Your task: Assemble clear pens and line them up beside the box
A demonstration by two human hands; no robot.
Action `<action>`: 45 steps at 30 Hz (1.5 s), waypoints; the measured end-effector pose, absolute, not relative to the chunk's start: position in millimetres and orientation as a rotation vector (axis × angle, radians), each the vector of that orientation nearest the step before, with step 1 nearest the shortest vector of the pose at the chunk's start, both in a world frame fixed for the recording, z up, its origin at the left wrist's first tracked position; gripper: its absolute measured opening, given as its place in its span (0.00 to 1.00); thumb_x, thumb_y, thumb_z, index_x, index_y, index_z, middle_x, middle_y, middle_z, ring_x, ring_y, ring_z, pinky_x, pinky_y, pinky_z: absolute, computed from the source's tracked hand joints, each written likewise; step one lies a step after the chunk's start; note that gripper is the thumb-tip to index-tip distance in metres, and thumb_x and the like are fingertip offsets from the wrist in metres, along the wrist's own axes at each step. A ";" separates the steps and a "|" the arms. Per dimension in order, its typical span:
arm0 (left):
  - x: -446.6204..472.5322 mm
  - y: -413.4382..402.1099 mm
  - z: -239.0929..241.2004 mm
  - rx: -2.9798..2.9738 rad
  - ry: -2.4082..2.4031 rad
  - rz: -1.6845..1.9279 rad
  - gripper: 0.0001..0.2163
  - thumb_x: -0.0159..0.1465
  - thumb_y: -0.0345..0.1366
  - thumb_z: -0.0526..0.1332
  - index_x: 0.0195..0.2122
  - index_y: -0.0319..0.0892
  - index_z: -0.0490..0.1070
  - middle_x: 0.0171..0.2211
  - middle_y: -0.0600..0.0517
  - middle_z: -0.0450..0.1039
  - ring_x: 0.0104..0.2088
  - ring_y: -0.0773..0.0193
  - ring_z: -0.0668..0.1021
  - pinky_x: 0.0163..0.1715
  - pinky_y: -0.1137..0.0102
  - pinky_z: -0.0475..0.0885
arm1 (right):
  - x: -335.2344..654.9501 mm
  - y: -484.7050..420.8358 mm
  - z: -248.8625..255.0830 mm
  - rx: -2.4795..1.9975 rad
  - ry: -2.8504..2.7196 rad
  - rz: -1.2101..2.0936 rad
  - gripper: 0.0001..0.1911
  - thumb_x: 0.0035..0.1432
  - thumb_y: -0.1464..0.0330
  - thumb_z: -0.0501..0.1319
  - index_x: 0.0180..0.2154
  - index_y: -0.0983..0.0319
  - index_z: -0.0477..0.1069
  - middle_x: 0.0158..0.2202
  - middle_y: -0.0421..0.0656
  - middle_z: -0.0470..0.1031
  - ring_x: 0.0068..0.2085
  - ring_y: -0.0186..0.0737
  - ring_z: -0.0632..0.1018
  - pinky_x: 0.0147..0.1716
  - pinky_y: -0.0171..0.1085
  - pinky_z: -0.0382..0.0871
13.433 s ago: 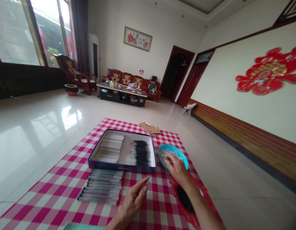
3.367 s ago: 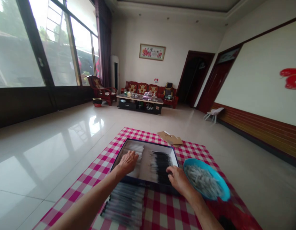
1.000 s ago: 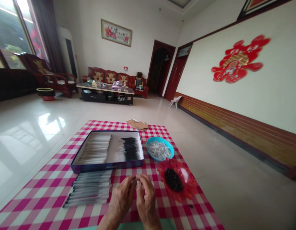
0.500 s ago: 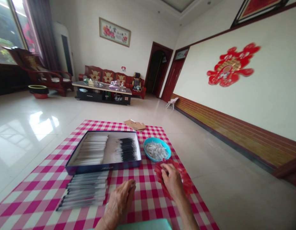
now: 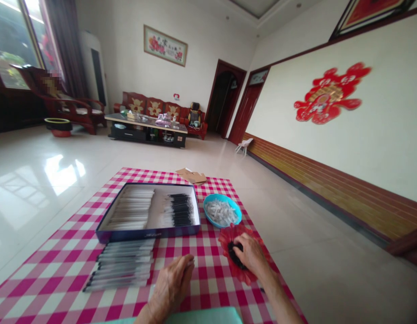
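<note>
My right hand point(image 5: 251, 254) reaches into a red, petal-edged dish point(image 5: 228, 234), its fingers bent together down at the small black pieces point(image 5: 236, 261) in the middle. What lies between those fingertips is hidden. Over the checked cloth, my left hand point(image 5: 171, 281) is closed in a pinch; something small and pale shows at its fingertips but is too blurred to name. Left of it lies a row of clear pen-like tubes with dark ends point(image 5: 122, 265). Beyond the dish stands a turquoise bowl point(image 5: 206, 217) holding many small whitish translucent pieces point(image 5: 222, 212).
A shallow dark-blue box point(image 5: 149, 235) holds whitish tubes point(image 5: 132, 208) at left and thin black-ended sticks point(image 5: 181, 210) at right. Flattened brown cardboard point(image 5: 193, 176) rests at the table's far edge. A pale green item point(image 5: 208, 316) lies at the near edge.
My right hand has shifted slightly right and down, with its fingers now at the black pieces inside the red dish. My left hand stays pinched in nearly the same place.
</note>
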State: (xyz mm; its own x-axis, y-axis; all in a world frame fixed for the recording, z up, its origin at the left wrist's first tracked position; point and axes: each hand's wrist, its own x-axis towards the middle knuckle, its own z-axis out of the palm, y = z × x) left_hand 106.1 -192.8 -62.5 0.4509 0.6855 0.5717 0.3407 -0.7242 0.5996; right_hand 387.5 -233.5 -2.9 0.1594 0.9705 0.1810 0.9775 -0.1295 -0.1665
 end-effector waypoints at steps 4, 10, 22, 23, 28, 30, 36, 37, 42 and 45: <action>105.7 -193.6 -61.9 2.309 0.855 1.174 0.07 0.68 0.34 0.49 0.43 0.45 0.65 0.32 0.52 0.75 0.29 0.66 0.78 0.29 0.75 0.72 | 386.2 -234.4 -0.9 -2.208 -1.926 -0.065 0.08 0.52 0.70 0.60 0.36 0.60 0.75 0.38 0.44 0.76 0.40 0.42 0.76 0.41 0.36 0.64; 105.7 -194.7 -61.0 2.339 0.855 1.173 0.07 0.68 0.32 0.49 0.43 0.44 0.65 0.31 0.52 0.75 0.28 0.66 0.78 0.29 0.75 0.72 | 378.9 -229.6 -0.2 -2.249 -1.951 -0.102 0.08 0.55 0.69 0.59 0.36 0.58 0.76 0.37 0.45 0.76 0.38 0.42 0.76 0.39 0.36 0.64; 104.3 -196.1 -59.9 2.322 0.873 1.195 0.07 0.68 0.32 0.50 0.42 0.43 0.66 0.30 0.53 0.75 0.28 0.66 0.78 0.28 0.75 0.71 | 376.4 -228.5 -6.3 -2.285 -1.901 -0.161 0.06 0.50 0.76 0.59 0.29 0.62 0.72 0.30 0.45 0.75 0.34 0.44 0.76 0.36 0.39 0.62; 104.0 -196.5 -59.6 2.318 0.872 1.193 0.07 0.68 0.33 0.50 0.42 0.43 0.66 0.30 0.53 0.75 0.28 0.66 0.78 0.28 0.75 0.71 | 377.0 -228.4 -6.6 -2.267 -1.902 -0.158 0.06 0.50 0.77 0.58 0.28 0.62 0.72 0.29 0.45 0.75 0.33 0.44 0.76 0.36 0.39 0.62; 103.1 -196.6 -59.4 2.302 0.885 1.187 0.07 0.68 0.33 0.49 0.41 0.44 0.66 0.30 0.52 0.75 0.28 0.66 0.78 0.28 0.75 0.71 | 380.6 -227.5 -0.4 -2.141 -1.839 -0.156 0.08 0.53 0.76 0.55 0.29 0.61 0.71 0.31 0.45 0.74 0.34 0.44 0.76 0.36 0.39 0.65; 103.5 -196.7 -59.6 2.302 0.882 1.201 0.07 0.68 0.33 0.49 0.42 0.44 0.66 0.30 0.52 0.75 0.28 0.66 0.78 0.28 0.75 0.72 | 376.1 -227.6 5.9 -2.084 -1.789 -0.169 0.08 0.56 0.74 0.53 0.32 0.61 0.70 0.34 0.46 0.74 0.37 0.43 0.76 0.38 0.38 0.67; 104.9 -198.2 -58.0 2.282 0.875 1.271 0.07 0.68 0.32 0.50 0.45 0.44 0.63 0.31 0.52 0.75 0.29 0.66 0.79 0.29 0.75 0.72 | 311.6 -232.7 18.1 -1.591 -1.377 0.531 0.06 0.55 0.64 0.59 0.34 0.60 0.66 0.30 0.41 0.74 0.30 0.38 0.76 0.30 0.35 0.69; 104.5 -198.1 -57.4 2.270 0.879 1.273 0.06 0.68 0.32 0.50 0.44 0.44 0.63 0.31 0.52 0.75 0.29 0.66 0.78 0.29 0.75 0.72 | 297.9 -233.2 16.3 -1.520 -1.330 0.620 0.08 0.54 0.63 0.60 0.34 0.60 0.67 0.29 0.41 0.74 0.30 0.38 0.76 0.30 0.34 0.69; 100.3 -196.2 -55.8 2.217 0.929 1.292 0.06 0.68 0.33 0.50 0.42 0.44 0.65 0.30 0.51 0.73 0.29 0.65 0.77 0.30 0.73 0.71 | 254.9 -230.3 -11.3 -1.343 -1.119 0.871 0.13 0.49 0.61 0.66 0.34 0.62 0.74 0.32 0.44 0.77 0.31 0.40 0.76 0.32 0.36 0.71; 99.1 -195.9 -55.9 2.219 0.953 1.281 0.07 0.68 0.32 0.49 0.41 0.43 0.65 0.30 0.50 0.72 0.29 0.65 0.76 0.30 0.73 0.71 | 249.2 -228.8 -28.9 -1.281 -1.009 0.975 0.14 0.47 0.61 0.67 0.35 0.61 0.75 0.34 0.45 0.79 0.35 0.43 0.78 0.37 0.39 0.72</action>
